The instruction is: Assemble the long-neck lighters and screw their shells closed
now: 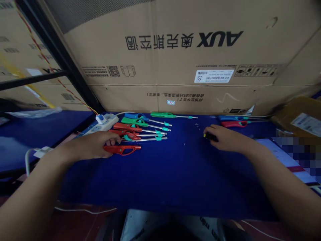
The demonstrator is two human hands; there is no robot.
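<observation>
My left hand [94, 146] is closed around the rear of a red long-neck lighter [126, 150], whose front lies low over the blue tabletop; no long metal neck shows on it. Just beyond lie several long-neck lighters side by side, with a green lighter [135, 122], a blue lighter [134, 116] and a red lighter [126, 127] among them. Most of their metal necks carry bits of teal tape. Another green lighter [163, 114] rests against the cardboard. My right hand [223, 139] grips a small black tool [210, 136] with a yellow end, its kind unclear.
A white power strip [107, 122] with a plug sits at the left by a black rack post [72, 67]. Cardboard [160, 73] walls the back. At right lie another blue lighter [232, 118], a red one, a brown taped package [296, 115] and a flat printed sheet [278, 155].
</observation>
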